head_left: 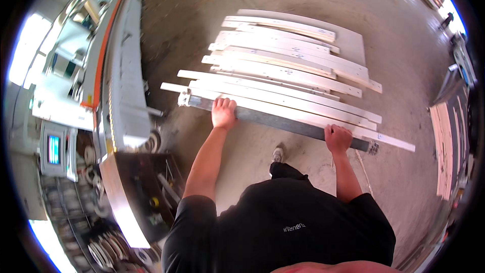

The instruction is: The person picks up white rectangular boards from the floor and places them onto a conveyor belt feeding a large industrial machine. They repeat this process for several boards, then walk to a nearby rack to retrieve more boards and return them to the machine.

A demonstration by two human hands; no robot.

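A long dark grey bar (283, 122) runs across in front of me, tilted down to the right, with pale wrapping at its left end. My left hand (223, 114) is closed round it near that end. Toward the other end, my right hand (338, 138) grips the same bar, fingers curled over the top. Just beyond the bar lie several long white strips (288, 73), side by side with uneven ends, some with small holes and marks. Under the far strips shows a larger pale panel (348, 40). What supports the panel and strips is hidden.
On the left stands a long grey machine (126, 71) with an orange edge, and a control screen (54, 149) near it. A brown cabinet (118, 192) with an open side holds loose items. Stacked boards (442, 146) stand at the right, on the concrete floor (187, 0).
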